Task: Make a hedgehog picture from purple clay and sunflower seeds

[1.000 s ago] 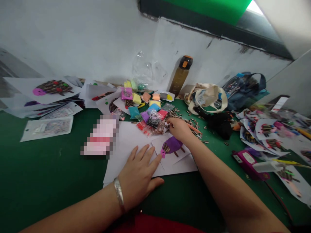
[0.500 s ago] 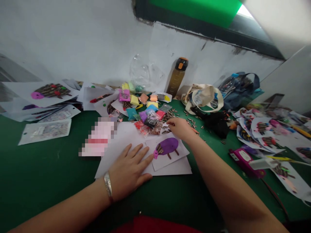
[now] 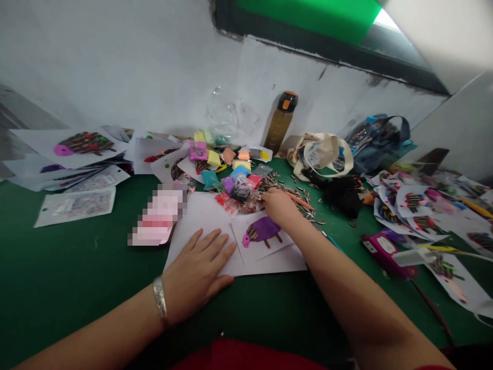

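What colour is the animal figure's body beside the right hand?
The figure's body is purple, seen best in the head view.

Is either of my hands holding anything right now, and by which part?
Your left hand lies spread on the white paper, holding nothing. Your right hand is at the striped seeds; whether it pinches one can't be told.

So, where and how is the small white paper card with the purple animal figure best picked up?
Probably by the bare left margin of the small white paper card, coming from the side of the left hand. The card lies flat, the purple animal figure takes up its middle, and the right hand and wrist hide part of its right end, while the left margin is uncovered.
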{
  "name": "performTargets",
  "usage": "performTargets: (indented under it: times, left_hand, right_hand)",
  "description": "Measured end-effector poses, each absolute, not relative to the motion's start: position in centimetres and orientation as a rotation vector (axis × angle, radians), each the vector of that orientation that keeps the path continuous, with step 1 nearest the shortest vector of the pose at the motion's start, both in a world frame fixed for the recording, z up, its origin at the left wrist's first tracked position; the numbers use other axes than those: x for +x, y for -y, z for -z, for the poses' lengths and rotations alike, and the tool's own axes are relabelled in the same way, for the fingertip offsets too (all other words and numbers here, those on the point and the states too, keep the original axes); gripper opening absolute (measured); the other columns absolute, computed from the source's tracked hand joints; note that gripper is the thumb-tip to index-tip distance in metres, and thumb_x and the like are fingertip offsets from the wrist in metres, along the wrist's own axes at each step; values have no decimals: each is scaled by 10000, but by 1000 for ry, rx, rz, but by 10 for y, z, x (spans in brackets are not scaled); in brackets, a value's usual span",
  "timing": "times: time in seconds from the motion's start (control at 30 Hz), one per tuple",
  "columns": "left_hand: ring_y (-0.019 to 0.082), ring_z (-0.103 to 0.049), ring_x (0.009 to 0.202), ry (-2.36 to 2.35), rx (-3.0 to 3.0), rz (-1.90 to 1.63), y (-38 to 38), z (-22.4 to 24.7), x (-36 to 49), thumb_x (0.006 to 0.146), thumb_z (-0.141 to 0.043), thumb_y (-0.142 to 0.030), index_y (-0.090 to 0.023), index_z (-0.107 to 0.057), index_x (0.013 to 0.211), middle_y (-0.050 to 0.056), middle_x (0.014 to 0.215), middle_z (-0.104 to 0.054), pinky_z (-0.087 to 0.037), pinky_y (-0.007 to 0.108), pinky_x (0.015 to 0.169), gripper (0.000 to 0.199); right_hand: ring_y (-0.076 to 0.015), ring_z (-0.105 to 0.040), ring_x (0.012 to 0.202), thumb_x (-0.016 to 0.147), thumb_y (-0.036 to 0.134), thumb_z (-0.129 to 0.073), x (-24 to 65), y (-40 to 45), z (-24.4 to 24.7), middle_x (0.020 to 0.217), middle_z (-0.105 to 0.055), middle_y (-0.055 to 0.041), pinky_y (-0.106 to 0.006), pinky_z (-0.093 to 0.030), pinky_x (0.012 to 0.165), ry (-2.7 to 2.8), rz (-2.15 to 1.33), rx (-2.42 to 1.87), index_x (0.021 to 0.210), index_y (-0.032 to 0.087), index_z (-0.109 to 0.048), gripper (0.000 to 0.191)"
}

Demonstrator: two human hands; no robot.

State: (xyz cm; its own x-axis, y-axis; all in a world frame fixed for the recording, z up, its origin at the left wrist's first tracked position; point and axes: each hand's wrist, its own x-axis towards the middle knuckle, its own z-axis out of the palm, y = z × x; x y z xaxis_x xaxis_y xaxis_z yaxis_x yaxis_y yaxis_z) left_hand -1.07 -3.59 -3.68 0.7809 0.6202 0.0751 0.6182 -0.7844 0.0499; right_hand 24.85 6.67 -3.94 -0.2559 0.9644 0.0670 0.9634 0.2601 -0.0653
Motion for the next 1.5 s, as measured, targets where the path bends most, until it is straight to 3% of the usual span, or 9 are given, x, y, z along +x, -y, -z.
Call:
performTargets:
  times: [0.13, 0.33, 0.6, 0.97, 1.5]
  left_hand:
    - [365, -388, 1301, -1055, 2904, -100, 35, 37, 0, 892, -516, -478, -199, -466, 1356, 133, 1405, -473, -274, 573, 1039, 544]
    - [362, -388, 1300, -1077, 2861, -111, 30, 35, 2, 882, -516, -503, -223, -503, 1328, 115, 1409, -472, -264, 571, 1045, 527]
    - [371, -357, 1318, -1138, 2836, -34, 15, 22, -7, 862, -503, -570, -220, -560, 1274, 126, 1378, -504, -239, 586, 1049, 543]
    - [342, -378, 1305, -1166, 2775, -101, 18, 30, -7, 878, -506, -516, -190, -509, 1320, 122, 1384, -497, -280, 545, 1049, 549]
    - [361, -340, 1332, -1224, 2724, -187, 25, 42, -7, 850, -543, -534, -196, -506, 1328, 132, 1419, -455, -268, 581, 1061, 587]
  right_hand:
    - [-200, -575, 817, 843, 117, -450, 252, -71, 42, 930, -618, -114, -275, -387, 709, 2448, 10, -1872, 939, 155, -666, 239]
    - [-230, -527, 935, 810, 20, -427, 263, -67, 35, 990, -594, -135, -301, -357, 800, 2396, 45, -1873, 954, 133, -599, 251]
    - [-166, -542, 740, 939, 156, -346, 269, -11, 35, 803, -609, -50, -252, -327, 647, 2291, -83, -1909, 894, 174, -535, 195]
    - [-147, -533, 680, 928, 240, -364, 255, 25, 21, 731, -595, -9, -232, -312, 608, 2022, -484, -1974, 837, 212, -506, 171]
    - [-173, -567, 703, 881, 266, -414, 256, 26, 30, 750, -618, -9, -254, -372, 622, 1866, -500, -1908, 818, 226, -540, 147]
